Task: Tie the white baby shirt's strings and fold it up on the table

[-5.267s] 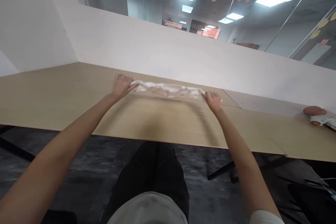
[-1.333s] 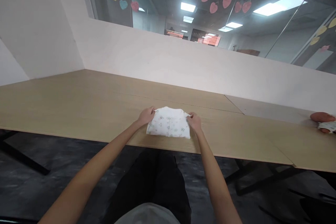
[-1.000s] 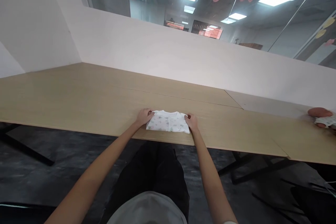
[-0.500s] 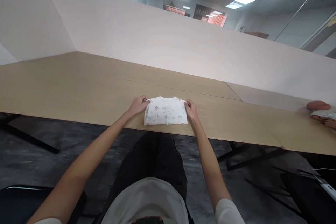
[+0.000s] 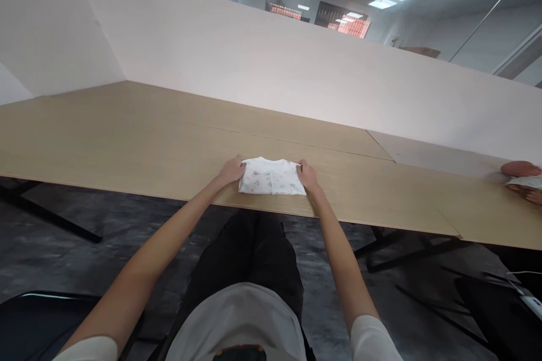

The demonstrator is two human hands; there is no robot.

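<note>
A white garment with a small printed pattern (image 5: 272, 177), folded into a wide, low rectangle, is at the front part of the wooden table (image 5: 139, 141). At its upper left corner, my left hand (image 5: 232, 170) grips the cloth between thumb and fingers. My right hand (image 5: 307, 175) pinches the upper right corner in the same way. What looks like a neckline dips along the garment's far edge, and a seam runs down its middle. Some of my fingertips are hidden behind the cloth.
At the far right, another person's hands (image 5: 527, 192) are on a pale cloth. Behind the table rises a white wall (image 5: 254, 62) with glass above it. A dark chair (image 5: 55, 321) stands low on the left, and a black seat (image 5: 499, 310) low on the right.
The garment's near edge has moved away from the table's front edge, so the bundle looks shorter. My left hand has shifted slightly right; both hands keep their grip.
</note>
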